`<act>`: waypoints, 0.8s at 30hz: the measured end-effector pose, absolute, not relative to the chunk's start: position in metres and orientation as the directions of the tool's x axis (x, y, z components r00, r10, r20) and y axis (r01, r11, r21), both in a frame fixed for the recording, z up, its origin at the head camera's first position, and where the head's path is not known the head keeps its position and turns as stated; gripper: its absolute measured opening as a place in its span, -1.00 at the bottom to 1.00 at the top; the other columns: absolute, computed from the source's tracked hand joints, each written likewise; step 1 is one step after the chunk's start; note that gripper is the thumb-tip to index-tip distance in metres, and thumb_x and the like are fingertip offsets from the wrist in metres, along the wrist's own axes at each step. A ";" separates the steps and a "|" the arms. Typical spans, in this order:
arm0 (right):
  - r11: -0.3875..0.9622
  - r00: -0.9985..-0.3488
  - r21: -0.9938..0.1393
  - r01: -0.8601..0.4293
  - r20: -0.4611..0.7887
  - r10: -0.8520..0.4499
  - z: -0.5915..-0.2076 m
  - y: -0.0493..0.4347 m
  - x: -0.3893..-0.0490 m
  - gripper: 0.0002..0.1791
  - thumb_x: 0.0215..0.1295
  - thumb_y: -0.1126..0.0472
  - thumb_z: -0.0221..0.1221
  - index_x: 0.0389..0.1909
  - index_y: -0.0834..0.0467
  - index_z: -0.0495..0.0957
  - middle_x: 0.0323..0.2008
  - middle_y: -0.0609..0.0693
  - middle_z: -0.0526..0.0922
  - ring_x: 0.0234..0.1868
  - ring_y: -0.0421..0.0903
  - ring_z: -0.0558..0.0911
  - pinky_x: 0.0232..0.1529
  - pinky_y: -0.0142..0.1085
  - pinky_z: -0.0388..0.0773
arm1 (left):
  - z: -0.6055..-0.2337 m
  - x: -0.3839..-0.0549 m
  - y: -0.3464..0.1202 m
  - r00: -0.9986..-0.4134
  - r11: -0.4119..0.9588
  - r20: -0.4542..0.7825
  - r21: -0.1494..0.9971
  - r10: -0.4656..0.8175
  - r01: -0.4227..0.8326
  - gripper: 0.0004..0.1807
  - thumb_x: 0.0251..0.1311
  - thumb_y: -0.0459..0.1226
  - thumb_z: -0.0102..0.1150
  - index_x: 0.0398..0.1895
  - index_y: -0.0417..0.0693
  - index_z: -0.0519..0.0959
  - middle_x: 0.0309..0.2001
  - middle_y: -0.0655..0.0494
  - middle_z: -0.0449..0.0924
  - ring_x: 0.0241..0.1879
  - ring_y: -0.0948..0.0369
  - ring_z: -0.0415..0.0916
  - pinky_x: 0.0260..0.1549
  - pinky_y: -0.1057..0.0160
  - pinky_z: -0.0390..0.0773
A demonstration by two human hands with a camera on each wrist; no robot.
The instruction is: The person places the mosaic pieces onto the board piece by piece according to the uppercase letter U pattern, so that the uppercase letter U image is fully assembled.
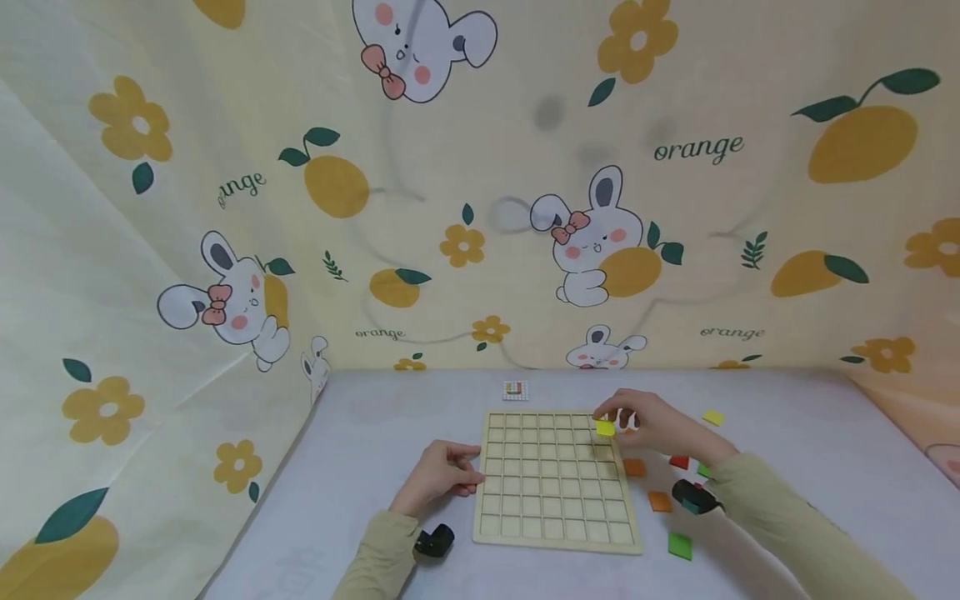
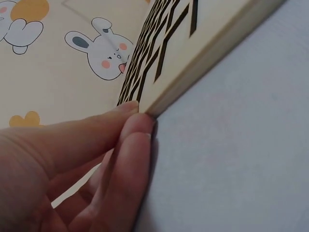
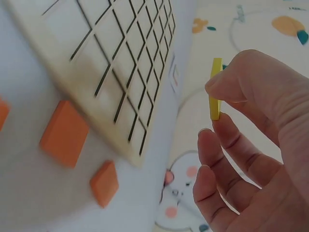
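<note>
A pale wooden grid board (image 1: pixel 557 546) lies flat, rows of square cells on its face. At its left edge is my left hand (image 1: pixel 438 477); in the left wrist view its thumb (image 2: pixel 104 123) and curled fingers grip the board's rim (image 2: pixel 193 70). Over the board's far right corner, my right hand (image 1: pixel 647 423) pinches a yellow square tile (image 1: pixel 605 428) between thumb and fingers. The right wrist view shows this tile (image 3: pixel 215 89) edge-on, held apart from the board (image 3: pixel 72 92). The other right fingers are loosely bent.
Right of the board lie orange tiles (image 1: pixel 660 501), a green tile (image 1: pixel 680 546), a red tile (image 1: pixel 678 462) and another yellow tile (image 1: pixel 713 417). Behind the board is a small patterned card (image 1: pixel 515 390). A printed curtain (image 1: pixel 465 167) hangs at the table's back and left.
</note>
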State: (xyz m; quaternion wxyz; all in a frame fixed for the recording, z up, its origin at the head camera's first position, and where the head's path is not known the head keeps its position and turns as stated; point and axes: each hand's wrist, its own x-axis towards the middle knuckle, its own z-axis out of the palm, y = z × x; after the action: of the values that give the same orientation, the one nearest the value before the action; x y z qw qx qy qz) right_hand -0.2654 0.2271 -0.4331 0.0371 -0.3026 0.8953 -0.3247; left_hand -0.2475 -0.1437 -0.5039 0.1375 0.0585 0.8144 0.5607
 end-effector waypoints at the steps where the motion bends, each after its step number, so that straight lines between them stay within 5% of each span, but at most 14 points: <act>1: 0.598 -0.808 -0.606 -0.525 0.133 -0.574 -0.434 0.223 -0.268 -0.61 0.09 0.41 0.26 -0.03 0.05 0.60 -0.26 -0.14 0.54 -0.26 -0.06 0.52 -0.30 -0.27 0.54 | -0.504 -0.248 -0.144 -0.956 0.364 -0.157 0.930 0.248 -0.058 -0.46 -0.05 -0.48 0.41 0.09 -0.31 0.54 -0.47 -0.04 0.59 -0.56 0.19 0.61 -0.55 0.25 0.67; 12: 0.489 -0.730 -0.641 -0.591 0.167 -0.663 -0.452 0.173 -0.291 -0.62 0.10 0.45 0.19 -0.01 0.21 0.59 -0.27 -0.05 0.53 -0.31 -0.14 0.51 -0.31 -0.32 0.55 | -0.505 -0.250 -0.147 -0.957 0.332 -0.147 0.941 0.251 -0.058 -0.46 -0.05 -0.48 0.42 0.10 -0.31 0.54 -0.47 -0.02 0.62 -0.57 0.20 0.60 -0.55 0.26 0.67; 24: 0.482 -0.727 -0.690 -0.539 0.092 -0.681 -0.472 0.120 -0.302 -0.63 0.10 0.45 0.25 -0.02 0.23 0.59 -0.23 0.05 0.51 -0.33 -0.08 0.49 -0.35 -0.31 0.52 | -0.506 -0.248 -0.147 -0.952 0.307 -0.162 0.949 0.260 -0.077 -0.46 -0.01 -0.48 0.39 0.12 -0.30 0.53 -0.44 -0.02 0.63 -0.57 0.21 0.61 -0.55 0.25 0.67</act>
State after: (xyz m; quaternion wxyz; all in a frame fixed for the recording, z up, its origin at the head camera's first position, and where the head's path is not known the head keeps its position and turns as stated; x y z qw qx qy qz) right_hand -0.3024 0.1197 -0.4723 0.0974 -0.3565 0.8554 -0.3629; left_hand -0.2478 -0.1472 -0.5065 0.1440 0.0574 0.7955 0.5858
